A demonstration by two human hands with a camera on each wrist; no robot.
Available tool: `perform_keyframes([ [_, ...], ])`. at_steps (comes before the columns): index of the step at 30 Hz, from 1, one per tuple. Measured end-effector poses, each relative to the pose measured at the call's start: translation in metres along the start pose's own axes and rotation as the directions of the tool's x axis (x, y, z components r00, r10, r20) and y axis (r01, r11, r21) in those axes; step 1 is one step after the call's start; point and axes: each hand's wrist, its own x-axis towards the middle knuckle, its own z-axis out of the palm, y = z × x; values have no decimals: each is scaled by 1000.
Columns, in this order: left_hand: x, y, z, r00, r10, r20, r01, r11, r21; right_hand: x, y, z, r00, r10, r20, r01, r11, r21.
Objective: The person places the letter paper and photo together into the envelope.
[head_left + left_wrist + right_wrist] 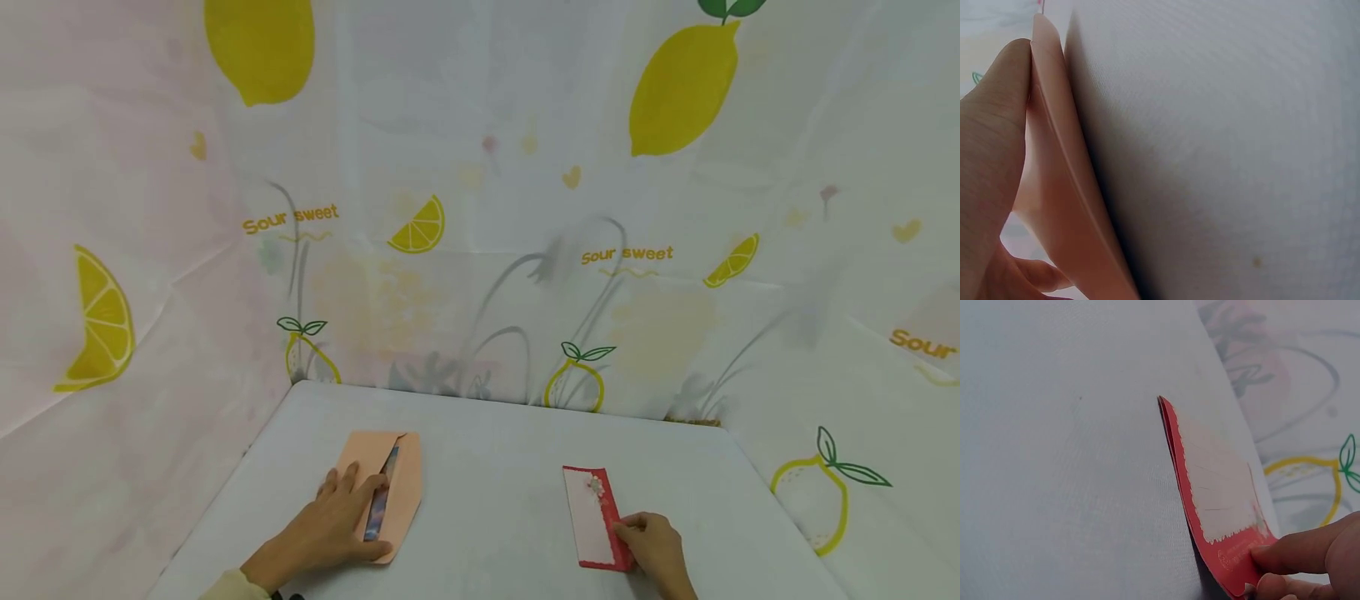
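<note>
A peach envelope [408, 492] lies on the left part of the white table, a strip of a blue and purple card [377, 510] showing at its opening. My left hand [330, 521] rests across it with fingers spread, the index finger at the opening and the thumb on the near end. The left wrist view shows the thumb [997, 119] against the envelope [1063, 144]. On the right, my right hand [656, 546] pinches the red edge of a folded red and white greeting card [588, 517] with a small floral decoration. Thumb and finger hold its corner in the right wrist view.
The white table [480, 500] reaches back to a hanging cloth [465, 317] printed with lemons and "Sour sweet" lettering. The same cloth rises at the left and right sides. A small dark object [296, 596] shows at the bottom edge beside the left sleeve [236, 586].
</note>
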Motion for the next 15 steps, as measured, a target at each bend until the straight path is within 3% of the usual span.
perform_keyframes([
  [15,0,0,0,1000,-3,3,3,1000,-1,1,0,-6,994,65,93,-86,966,243],
])
